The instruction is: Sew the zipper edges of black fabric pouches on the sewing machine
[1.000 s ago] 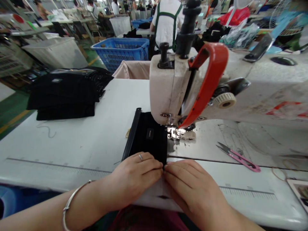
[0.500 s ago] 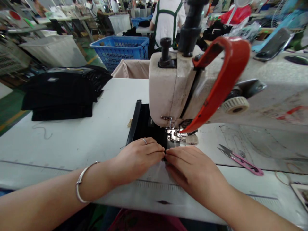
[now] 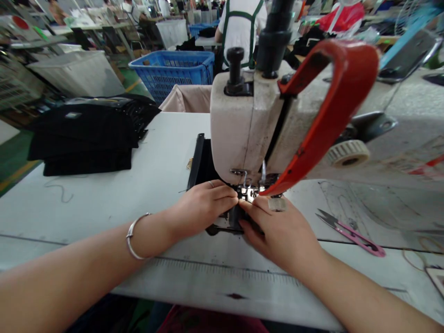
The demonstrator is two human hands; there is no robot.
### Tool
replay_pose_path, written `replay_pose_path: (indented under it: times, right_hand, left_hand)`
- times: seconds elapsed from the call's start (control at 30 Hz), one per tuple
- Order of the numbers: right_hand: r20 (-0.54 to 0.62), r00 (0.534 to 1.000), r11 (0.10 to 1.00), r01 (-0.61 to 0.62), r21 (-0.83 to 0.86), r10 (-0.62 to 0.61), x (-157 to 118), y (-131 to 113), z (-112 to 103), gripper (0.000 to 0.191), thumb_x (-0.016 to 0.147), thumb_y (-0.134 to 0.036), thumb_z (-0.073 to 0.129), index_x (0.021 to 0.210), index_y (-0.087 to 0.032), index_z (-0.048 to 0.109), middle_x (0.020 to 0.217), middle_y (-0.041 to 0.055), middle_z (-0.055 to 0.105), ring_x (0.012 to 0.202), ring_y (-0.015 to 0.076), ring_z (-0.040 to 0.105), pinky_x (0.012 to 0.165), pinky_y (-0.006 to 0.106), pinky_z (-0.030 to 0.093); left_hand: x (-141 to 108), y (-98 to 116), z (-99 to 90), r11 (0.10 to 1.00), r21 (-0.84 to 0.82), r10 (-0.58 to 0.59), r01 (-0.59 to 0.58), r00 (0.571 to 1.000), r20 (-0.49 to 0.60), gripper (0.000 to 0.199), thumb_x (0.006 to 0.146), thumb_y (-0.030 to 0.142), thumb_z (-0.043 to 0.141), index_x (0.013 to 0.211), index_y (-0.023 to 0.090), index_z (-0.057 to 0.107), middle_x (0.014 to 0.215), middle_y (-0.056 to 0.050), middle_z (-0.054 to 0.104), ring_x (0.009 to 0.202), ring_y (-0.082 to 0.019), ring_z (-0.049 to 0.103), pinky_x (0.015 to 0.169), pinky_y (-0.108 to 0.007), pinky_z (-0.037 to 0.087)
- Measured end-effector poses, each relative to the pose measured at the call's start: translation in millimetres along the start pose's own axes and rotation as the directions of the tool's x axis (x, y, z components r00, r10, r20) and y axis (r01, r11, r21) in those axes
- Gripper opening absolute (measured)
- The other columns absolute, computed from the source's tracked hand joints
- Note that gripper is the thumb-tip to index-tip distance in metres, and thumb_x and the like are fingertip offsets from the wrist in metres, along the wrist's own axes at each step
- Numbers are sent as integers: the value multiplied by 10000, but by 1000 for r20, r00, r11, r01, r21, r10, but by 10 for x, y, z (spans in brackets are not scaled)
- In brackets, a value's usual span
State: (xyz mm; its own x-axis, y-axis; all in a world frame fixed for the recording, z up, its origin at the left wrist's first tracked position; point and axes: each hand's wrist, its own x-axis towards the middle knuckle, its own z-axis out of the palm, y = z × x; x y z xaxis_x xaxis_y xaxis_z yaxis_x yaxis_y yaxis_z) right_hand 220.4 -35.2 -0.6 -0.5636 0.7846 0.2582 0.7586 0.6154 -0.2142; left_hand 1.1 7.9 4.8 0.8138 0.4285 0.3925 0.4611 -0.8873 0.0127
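Note:
A black fabric piece [image 3: 207, 162] with a smooth dark strip down its left side lies flat under the sewing machine head [image 3: 236, 129]. Close in front of the shiny presser foot [image 3: 249, 192], my left hand [image 3: 204, 208] pinches the fabric's right edge. Opposite it, my right hand [image 3: 280, 226] grips the same edge, its fingertips almost meeting the left ones. The lower end of the fabric shows between and below both hands. A small gold-coloured metal part [image 3: 189, 163] sticks out at the fabric's left side. My fingers hide the edge itself.
Pink-handled thread snips [image 3: 357, 236] lie right of my right hand. A stack of black fabric pieces [image 3: 86, 134] sits at the table's left. The machine's red guard [image 3: 333, 120] curves above my right hand. Beyond the table stand a blue basket [image 3: 173, 69] and a person [image 3: 243, 32].
Both hands have moved forward, closer to the presser foot, and the fabric has slid away from me with them. More of its near end now shows below my fingers.

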Motion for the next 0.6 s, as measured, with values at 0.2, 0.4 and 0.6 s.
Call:
replay_pose_path:
  times: [0.2,0.4,0.6]
  right_hand:
    - [-1,1000,999,-29,25,29,33,3,24,298,920,-277,498,1157,-166,641,975,87,651,930,274,578,831,450,462]
    - [-24,999,999,-23,44,24,30,16,24,287,922,-273,502,1130,-156,662,963,104,657,915,263,586,819,431,462]
    - [-5,1000,999,-25,35,25,37,12,18,282,929,-281,504,1128,-167,668,969,96,657,916,258,583,801,408,453]
  left_hand:
    - [5,-72,100,997,51,-54,54,998,12,229,977,132,416,997,138,644,1017,-49,683,1025,-169,623,969,-303,500]
    - [28,-73,107,994,31,-105,105,994,-6,191,963,145,484,996,150,672,1015,-42,711,1007,-158,649,946,-296,516]
    - [53,-60,71,994,30,-102,103,994,-46,243,959,115,461,983,150,700,1011,-44,733,973,-157,675,904,-292,539]
